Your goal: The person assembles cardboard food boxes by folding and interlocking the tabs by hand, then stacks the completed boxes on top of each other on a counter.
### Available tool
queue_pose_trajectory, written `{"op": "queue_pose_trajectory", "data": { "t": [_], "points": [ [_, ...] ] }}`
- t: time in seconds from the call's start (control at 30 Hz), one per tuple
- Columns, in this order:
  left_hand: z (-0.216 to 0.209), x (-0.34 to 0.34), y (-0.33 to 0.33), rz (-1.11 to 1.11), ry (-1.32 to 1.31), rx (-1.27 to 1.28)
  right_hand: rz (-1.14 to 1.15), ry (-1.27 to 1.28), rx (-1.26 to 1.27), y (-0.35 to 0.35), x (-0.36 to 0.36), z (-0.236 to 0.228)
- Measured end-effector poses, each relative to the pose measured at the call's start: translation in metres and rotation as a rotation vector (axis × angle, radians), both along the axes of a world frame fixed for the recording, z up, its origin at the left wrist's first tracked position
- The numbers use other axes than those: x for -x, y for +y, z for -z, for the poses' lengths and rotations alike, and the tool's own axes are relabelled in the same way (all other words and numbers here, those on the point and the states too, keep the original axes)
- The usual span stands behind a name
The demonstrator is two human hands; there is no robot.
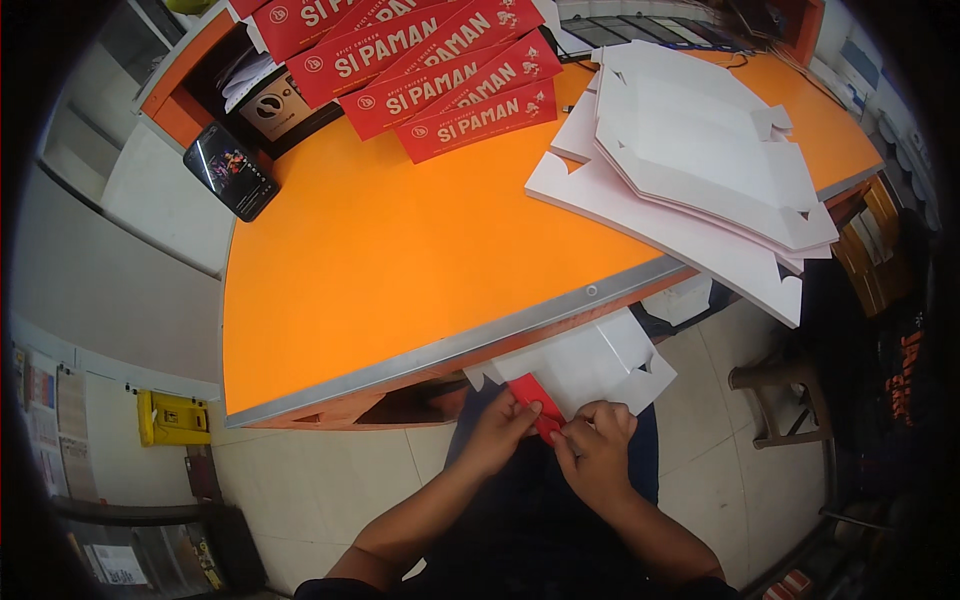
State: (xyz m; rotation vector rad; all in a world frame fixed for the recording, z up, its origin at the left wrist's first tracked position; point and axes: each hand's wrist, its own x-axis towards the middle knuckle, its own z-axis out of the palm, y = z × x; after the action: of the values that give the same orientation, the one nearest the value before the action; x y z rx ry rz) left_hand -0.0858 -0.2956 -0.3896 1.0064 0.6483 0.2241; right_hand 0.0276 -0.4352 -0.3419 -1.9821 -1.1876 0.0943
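Observation:
On my lap lies a die-cut cardboard box blank [590,362], its white inner side up, with one end folded to show its red outer side. My left hand [503,428] pinches the red folded flap [537,398] between thumb and fingers. Close beside it, my right hand [596,446] grips the lower end of the same flap, fingers curled. The blank's far edge reaches up to the front edge of the orange table [420,270]. My fingers hide part of the fold.
Red folded boxes [480,120] are stacked at the table's back. Flat white blanks [700,150] pile up at the right, overhanging the edge. A phone [230,172] leans at the left. A brown chair [785,400] stands at right, a yellow bin [173,418] at far left.

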Motion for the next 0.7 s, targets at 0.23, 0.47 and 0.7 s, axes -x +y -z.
{"op": "queue_pose_trajectory", "data": {
  "t": [0.23, 0.47, 0.7],
  "points": [
    [-0.004, 0.001, -0.002, 0.158, 0.025, -0.040, -0.036, 0.367, -0.125, -0.006, -0.006, 0.007],
    [-0.003, 0.000, -0.016, 0.219, -0.007, 0.064, -0.075, 0.553, -0.048, -0.021, -0.013, 0.007],
    [0.004, -0.007, -0.026, 0.307, -0.037, 0.011, -0.107, 0.543, 0.044, -0.031, -0.016, -0.001]
  ]
}}
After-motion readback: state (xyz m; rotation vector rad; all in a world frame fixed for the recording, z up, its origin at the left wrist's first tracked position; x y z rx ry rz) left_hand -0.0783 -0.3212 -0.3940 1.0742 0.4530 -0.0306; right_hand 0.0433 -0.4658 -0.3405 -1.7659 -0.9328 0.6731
